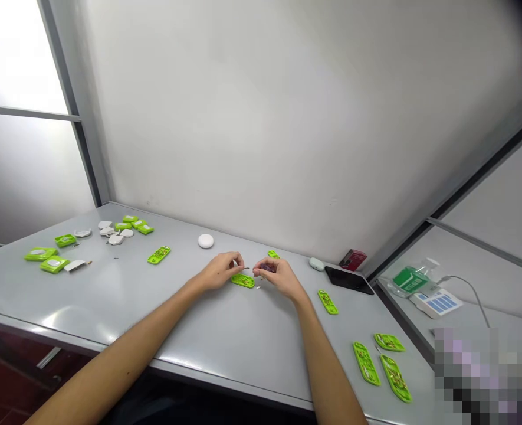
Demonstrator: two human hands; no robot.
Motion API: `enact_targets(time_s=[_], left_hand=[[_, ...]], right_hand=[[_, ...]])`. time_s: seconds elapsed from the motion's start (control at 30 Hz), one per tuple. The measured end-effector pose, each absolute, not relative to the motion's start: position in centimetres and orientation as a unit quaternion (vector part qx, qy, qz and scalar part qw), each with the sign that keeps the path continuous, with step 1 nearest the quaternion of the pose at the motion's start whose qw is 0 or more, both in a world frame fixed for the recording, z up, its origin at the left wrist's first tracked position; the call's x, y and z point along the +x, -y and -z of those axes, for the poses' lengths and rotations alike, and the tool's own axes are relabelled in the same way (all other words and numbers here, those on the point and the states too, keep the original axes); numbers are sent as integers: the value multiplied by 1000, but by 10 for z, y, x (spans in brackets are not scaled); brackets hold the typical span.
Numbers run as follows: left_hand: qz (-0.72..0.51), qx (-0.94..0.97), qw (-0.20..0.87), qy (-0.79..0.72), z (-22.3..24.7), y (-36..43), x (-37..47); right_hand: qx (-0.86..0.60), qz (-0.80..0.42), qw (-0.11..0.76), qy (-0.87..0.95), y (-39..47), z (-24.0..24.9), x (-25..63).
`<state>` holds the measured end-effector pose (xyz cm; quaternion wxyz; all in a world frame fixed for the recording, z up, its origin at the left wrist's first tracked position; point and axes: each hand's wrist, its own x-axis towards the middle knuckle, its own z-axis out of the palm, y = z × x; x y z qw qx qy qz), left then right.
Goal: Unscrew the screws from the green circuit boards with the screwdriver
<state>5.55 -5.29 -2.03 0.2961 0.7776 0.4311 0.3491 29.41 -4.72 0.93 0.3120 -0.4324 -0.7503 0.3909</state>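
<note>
Near the middle of the table a bright green plastic shell (243,281) lies open side up, with small parts inside. My left hand (220,270) is just left of and above it, thumb and forefinger pinched; a thin dark tip shows at the fingers, too small to name. My right hand (281,275) is closed around a dark purplish object (268,267), mostly hidden by the fingers. Small silvery bits (258,287) lie beside the shell, below the right fingers. Another green shell (273,254) shows partly behind the right hand.
Green shells (367,363) lie at the right, more (158,255) at the left. White and green pieces (116,239) cluster far left. A white round case (206,241), pale case (316,264), phone (348,280) and red box (353,259) stand toward the wall.
</note>
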Motion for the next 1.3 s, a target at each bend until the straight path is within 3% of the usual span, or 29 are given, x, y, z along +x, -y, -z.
enact_targets(time_s=[0.5, 1.3], left_hand=[[-338, 781, 312, -422, 24, 52, 56], [-312, 817, 226, -428, 33, 48, 55]], right_hand=[[-473, -315, 286, 771, 46, -4, 294], [-426, -174, 272, 845, 50, 13, 274]])
